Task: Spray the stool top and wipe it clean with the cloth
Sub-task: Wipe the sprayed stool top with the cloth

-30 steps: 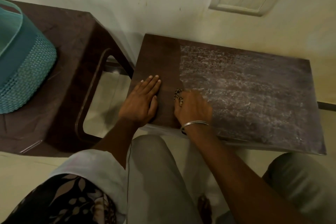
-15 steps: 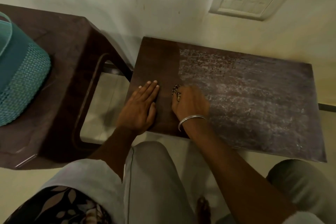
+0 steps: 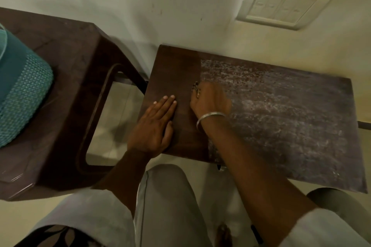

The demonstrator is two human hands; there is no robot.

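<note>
Hands on the stool top

The left hand (image 3: pixel 153 128) is lying flat, released, on the stool (image 3: pixel 281 118)'s clean left strip; the right hand (image 3: pixel 210 99) is clenching a cloth (image 3: pixel 196 88) at the edge of the white-speckled area.

The scene is dimly and warmly lit, with a yellowish cast on the wall (image 3: pixel 180 6), strongest toward 2 o'clock around the switch plate (image 3: pixel 285 7). A soft shadow is thrown on the floor at 9 o'clock of the left hand (image 3: pixel 154 126). The right hand (image 3: pixel 210 100) is smeared by motion blur. No glare is seen. Straight edges are bowed by wide-angle distortion toward the borders, and fine detail is softened throughout.
</note>
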